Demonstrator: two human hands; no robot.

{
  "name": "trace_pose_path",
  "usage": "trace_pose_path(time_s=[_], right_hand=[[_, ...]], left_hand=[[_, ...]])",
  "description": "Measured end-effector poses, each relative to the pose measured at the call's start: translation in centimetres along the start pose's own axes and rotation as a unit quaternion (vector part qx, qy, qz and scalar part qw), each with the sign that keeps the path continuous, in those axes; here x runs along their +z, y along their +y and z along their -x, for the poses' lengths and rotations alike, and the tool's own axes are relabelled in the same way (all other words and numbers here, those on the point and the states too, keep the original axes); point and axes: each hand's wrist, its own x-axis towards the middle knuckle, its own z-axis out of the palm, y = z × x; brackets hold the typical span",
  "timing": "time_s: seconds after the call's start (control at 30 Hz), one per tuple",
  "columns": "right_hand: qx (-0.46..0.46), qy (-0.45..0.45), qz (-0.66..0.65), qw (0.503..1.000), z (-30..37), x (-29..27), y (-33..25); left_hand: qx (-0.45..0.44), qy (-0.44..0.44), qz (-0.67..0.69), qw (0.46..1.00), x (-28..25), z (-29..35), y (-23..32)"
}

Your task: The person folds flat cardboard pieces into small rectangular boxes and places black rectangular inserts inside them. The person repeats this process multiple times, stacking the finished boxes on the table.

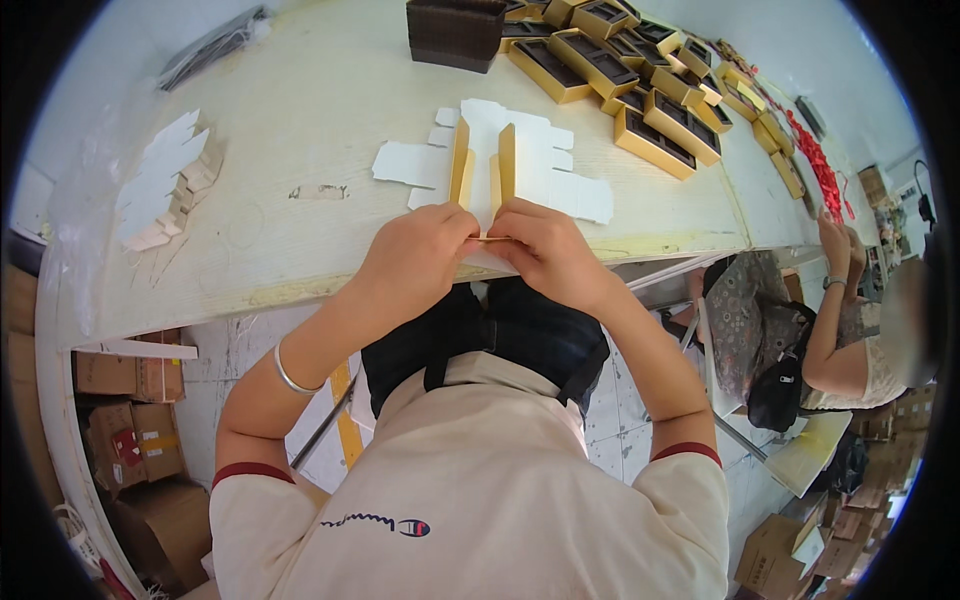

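Note:
A partly folded box of gold-and-white card [508, 165] is at the table's near edge, its two long gold walls standing up with a white base between them. My left hand [425, 245] pinches its near end at the left corner. Opposite it, my right hand [550, 245] grips the same end at the right corner, thumbs and fingertips closed on the card's edge. Beneath and beyond the box lie flat white card blanks [405, 165] with tabs sticking out to both sides.
A stack of white blanks [165, 175] stands at the left. Beyond my hands is a stack of dark trays [455, 35]; gold boxes with dark inserts [655, 140] pile up at the far right. Red ribbon [815, 160] lies near a seated co-worker [850, 350]. Brown cartons [130, 440] sit under the table.

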Motion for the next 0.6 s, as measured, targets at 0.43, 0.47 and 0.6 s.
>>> trace_pose_path(time_s=[0.43, 0.47, 0.6], right_hand=[[-0.09, 0.02, 0.282, 0.955, -1.3, -6.3, 3.9], [-0.091, 0.007, 0.317, 0.944, -1.1, -6.1, 3.0], [-0.04, -0.018, 0.215, 0.976, 0.5, -3.0, -1.3]], left_hand=[[0.162, 0.032, -0.214, 0.963, -5.6, -2.2, -2.1], [0.118, 0.065, -0.247, 0.96, -5.2, -2.3, -1.6], [0.094, 0.055, -0.177, 0.978, -2.0, -0.8, 1.0]])
